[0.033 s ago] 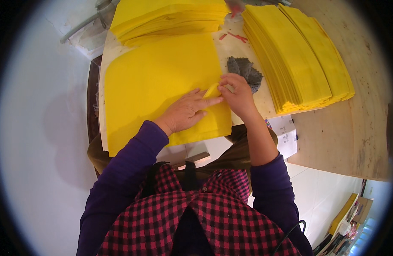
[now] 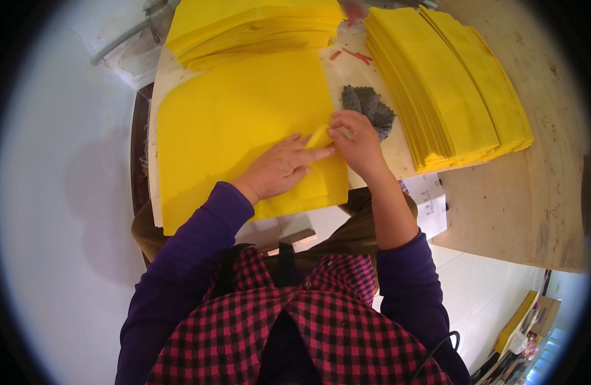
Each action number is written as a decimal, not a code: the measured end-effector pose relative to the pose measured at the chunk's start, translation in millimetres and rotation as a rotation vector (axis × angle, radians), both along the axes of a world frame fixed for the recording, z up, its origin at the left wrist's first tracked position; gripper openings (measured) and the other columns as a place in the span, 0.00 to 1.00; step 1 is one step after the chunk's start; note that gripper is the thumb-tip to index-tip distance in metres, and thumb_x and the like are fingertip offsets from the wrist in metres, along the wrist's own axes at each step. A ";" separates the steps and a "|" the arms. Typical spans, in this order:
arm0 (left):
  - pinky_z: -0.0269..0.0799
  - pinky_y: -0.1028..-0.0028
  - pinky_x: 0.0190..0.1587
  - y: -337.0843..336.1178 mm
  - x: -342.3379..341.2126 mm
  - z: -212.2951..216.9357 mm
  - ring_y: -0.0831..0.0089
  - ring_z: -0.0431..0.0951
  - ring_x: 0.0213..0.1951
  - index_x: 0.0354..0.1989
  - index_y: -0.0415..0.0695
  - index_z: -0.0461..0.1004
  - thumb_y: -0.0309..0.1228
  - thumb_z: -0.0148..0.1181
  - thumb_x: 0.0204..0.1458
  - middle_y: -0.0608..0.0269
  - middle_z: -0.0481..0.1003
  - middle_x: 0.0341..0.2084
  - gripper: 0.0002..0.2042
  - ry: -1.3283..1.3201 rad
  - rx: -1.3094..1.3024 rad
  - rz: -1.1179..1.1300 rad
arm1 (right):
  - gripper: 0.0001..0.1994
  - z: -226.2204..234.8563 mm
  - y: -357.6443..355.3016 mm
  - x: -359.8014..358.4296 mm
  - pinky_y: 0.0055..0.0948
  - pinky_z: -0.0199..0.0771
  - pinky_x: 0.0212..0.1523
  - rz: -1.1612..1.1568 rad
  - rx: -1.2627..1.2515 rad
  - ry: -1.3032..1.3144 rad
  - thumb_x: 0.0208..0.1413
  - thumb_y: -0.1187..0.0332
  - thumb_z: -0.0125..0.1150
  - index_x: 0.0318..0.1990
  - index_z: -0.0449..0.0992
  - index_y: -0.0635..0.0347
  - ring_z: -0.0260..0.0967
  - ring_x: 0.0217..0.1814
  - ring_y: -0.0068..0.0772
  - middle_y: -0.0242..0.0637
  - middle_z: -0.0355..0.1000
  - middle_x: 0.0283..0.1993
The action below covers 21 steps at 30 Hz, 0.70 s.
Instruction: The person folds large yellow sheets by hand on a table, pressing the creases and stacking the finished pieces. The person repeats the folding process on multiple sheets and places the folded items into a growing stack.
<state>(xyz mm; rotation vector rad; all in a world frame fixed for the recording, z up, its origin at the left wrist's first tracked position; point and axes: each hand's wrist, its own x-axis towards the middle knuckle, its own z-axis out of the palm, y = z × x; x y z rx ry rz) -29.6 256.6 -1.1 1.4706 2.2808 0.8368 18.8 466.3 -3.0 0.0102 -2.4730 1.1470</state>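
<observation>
A large yellow fabric sheet [image 2: 244, 115] lies flat on the table in front of me. My left hand [image 2: 279, 168] rests on it, palm down with the fingers stretched out. At the sheet's right side my right hand [image 2: 358, 144] pinches a small turned-up yellow fabric edge [image 2: 318, 136] between thumb and fingers. That raised piece bends up beside my left fingertips. Just beyond my right hand lies a crumpled dark grey cloth [image 2: 366, 102] with a zigzag-cut edge.
A stack of yellow fabric [image 2: 257, 29] stands at the far edge of the sheet. Two long yellow stacks [image 2: 436, 83] sit side by side on the right. Red scraps [image 2: 358, 56] lie between them. A white wall [image 2: 64, 192] rises at the left; a wooden board [image 2: 501, 212] extends at right.
</observation>
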 end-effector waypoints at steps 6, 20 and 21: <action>0.50 0.57 0.68 -0.7 -2.9 -9.4 0.45 0.61 0.63 0.62 0.54 0.66 0.24 0.46 0.56 0.43 0.67 0.57 0.24 0.011 0.183 -0.013 | 0.08 2.8 26.9 11.3 0.30 0.70 0.47 -0.205 -0.064 -0.048 0.48 0.74 0.65 0.37 0.78 0.61 0.69 0.46 0.35 0.37 0.73 0.44; 0.52 0.57 0.67 0.0 -3.1 -13.6 0.44 0.63 0.61 0.63 0.53 0.64 0.26 0.46 0.56 0.43 0.68 0.55 0.24 0.030 0.179 0.008 | 0.04 -25.9 58.5 12.4 0.34 0.70 0.41 -0.340 0.172 -0.150 0.52 0.71 0.64 0.33 0.78 0.61 0.68 0.37 0.43 0.39 0.71 0.32; 0.52 0.57 0.67 -0.2 -2.6 -13.5 0.44 0.63 0.60 0.63 0.53 0.64 0.26 0.46 0.56 0.43 0.68 0.55 0.24 0.033 0.182 0.009 | 0.03 -23.5 56.6 14.0 0.31 0.69 0.41 -0.309 0.103 -0.042 0.52 0.73 0.63 0.34 0.78 0.61 0.68 0.36 0.39 0.38 0.71 0.35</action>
